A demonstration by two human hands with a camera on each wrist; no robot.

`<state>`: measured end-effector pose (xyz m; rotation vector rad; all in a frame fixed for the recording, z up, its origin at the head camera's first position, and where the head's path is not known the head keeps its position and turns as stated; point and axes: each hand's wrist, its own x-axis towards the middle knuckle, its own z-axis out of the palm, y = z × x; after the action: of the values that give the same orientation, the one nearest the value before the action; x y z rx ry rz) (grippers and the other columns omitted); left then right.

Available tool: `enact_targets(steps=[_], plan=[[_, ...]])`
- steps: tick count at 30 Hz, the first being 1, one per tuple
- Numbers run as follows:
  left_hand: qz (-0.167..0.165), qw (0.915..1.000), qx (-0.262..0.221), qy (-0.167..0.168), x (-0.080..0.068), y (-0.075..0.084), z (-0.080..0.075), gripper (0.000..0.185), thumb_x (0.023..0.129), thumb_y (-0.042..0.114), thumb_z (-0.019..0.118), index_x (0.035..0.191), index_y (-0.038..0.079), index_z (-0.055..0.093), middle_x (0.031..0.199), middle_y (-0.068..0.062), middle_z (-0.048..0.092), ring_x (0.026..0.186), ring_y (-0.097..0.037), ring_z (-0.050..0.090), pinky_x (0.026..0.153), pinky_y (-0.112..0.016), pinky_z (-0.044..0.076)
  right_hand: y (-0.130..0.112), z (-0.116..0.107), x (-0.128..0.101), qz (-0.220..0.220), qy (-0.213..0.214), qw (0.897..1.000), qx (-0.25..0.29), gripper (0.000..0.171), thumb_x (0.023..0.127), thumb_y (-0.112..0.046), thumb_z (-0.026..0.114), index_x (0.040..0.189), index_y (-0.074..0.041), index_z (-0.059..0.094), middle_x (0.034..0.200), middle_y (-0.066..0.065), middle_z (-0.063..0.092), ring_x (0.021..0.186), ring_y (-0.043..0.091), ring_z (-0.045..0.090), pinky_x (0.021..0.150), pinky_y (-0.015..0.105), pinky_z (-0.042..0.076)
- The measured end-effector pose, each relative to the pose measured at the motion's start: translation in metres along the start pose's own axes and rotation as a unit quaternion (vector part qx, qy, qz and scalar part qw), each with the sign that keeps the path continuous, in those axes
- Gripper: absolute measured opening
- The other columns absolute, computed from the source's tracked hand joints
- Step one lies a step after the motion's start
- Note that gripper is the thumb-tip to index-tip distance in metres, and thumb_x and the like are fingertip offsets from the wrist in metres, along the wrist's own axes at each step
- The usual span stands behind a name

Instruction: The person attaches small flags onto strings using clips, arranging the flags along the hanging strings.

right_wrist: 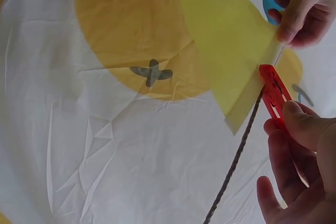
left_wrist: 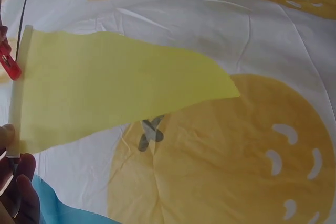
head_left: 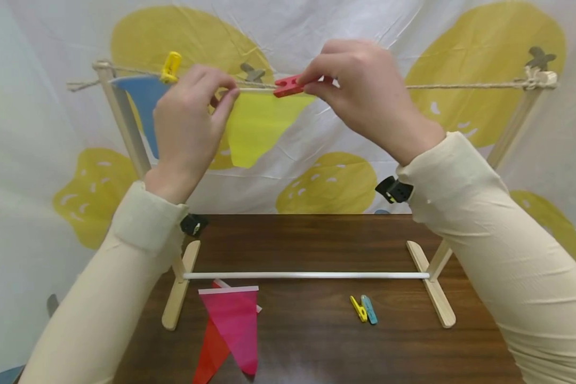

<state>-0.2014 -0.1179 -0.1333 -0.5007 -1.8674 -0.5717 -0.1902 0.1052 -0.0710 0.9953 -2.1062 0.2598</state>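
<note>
My left hand (head_left: 192, 117) pinches the left top corner of a yellow pennant (head_left: 264, 125) at the twine line. The pennant hangs down from its white top edge, which runs along the twine (right_wrist: 236, 156). Between thumb and fingers, my right hand (head_left: 360, 88) holds a red clothespin (right_wrist: 274, 90); its jaws are at the pennant's top edge and the twine, near the middle of that edge. Left of my left hand, a blue pennant (head_left: 146, 104) hangs on the line beneath a yellow clothespin (head_left: 171, 66), partly hidden by the hand.
Wooden posts (head_left: 127, 128) hold the twine, with a white bar (head_left: 307, 276) joining their feet low down. On the brown table (head_left: 307, 341) lie a pink pennant (head_left: 237, 320) over a red one (head_left: 211, 346), and a yellow clothespin (head_left: 358, 309) beside a blue one (head_left: 369, 309). A patterned cloth hangs behind.
</note>
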Motion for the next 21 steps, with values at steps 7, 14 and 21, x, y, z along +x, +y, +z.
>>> enact_targets(steps=[7, 14, 21], plan=[[0.007, 0.9999, 0.004, 0.005, 0.0004, 0.0003, -0.0004, 0.026, 0.088, 0.031, 0.054, 0.088, 0.008, 0.067, 0.090, -0.001, 0.063, 0.074, -0.014, 0.058, 0.062, -0.028, 0.043, -0.0048, 0.0046, 0.0043, 0.010, -0.021, 1.000, -0.013, 0.009, 0.082, -0.018, 0.064, 0.086, -0.013, 0.070, 0.081, -0.003, 0.060, 0.073, 0.011, 0.052, 0.068, 0.024, 0.038], [0.019, 0.9997, 0.007, 0.010, -0.0004, -0.0008, 0.0009, 0.023, 0.088, 0.027, 0.055, 0.087, 0.008, 0.068, 0.091, -0.001, 0.063, 0.075, -0.014, 0.059, 0.063, -0.030, 0.045, -0.0081, 0.0066, 0.0078, 0.021, -0.056, 0.998, -0.006, 0.012, 0.083, -0.021, 0.064, 0.090, -0.014, 0.070, 0.084, -0.001, 0.060, 0.074, 0.012, 0.053, 0.067, 0.025, 0.039], [0.025, 0.9997, 0.006, 0.006, -0.0011, -0.0030, 0.0004, 0.024, 0.089, 0.026, 0.055, 0.088, 0.006, 0.067, 0.091, -0.002, 0.064, 0.076, -0.015, 0.059, 0.064, -0.030, 0.045, -0.0078, 0.0073, 0.0077, 0.028, -0.083, 0.996, -0.007, 0.018, 0.083, -0.027, 0.063, 0.092, -0.014, 0.069, 0.087, -0.002, 0.057, 0.077, 0.012, 0.052, 0.068, 0.026, 0.039]])
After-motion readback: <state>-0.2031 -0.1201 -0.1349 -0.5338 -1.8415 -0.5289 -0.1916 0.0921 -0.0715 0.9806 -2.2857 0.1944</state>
